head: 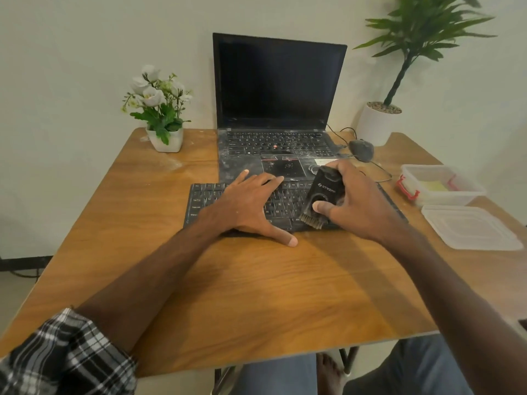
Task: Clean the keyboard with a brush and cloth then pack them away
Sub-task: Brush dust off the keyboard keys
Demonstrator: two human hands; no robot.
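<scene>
1. Black plastic makes up the brush [322, 192], at centre right of the frame. It stands tilted, with its bristles down at the near edge of the keyboard [204, 199]. The body looks stiff and light, and only the bristle tuft looks soft, so the sides of the body are the place to hold it.
2. The right grip [359, 206] has hold of the brush, with the thumb pressed on its front face and the fingers curled round its back.
3. The left grip [245, 206] lies flat with its fingers straight and spread over the keys. Its thumb rests on the counter [228, 295] just below the keyboard, and it holds nothing.
4. The keyboard sits mid-frame on the counter, just below the laptop [276, 89]. It looks thin and light and would probably slide under brushing, so a flat palm pressing down suits it.
5. The yellow cloth [433, 186] lies in an open tub [410, 169] at the right edge, with the lid [470, 229] just below it. It is probably limp and easy to pinch out.
6. Both grips hide the middle and right of the keyboard.
7. I cannot tell whether the bristles touch the keys, or whether the keyboard's far edge overlaps the laptop.
8. The cloth shows only through the tub's cloudy wall.
</scene>
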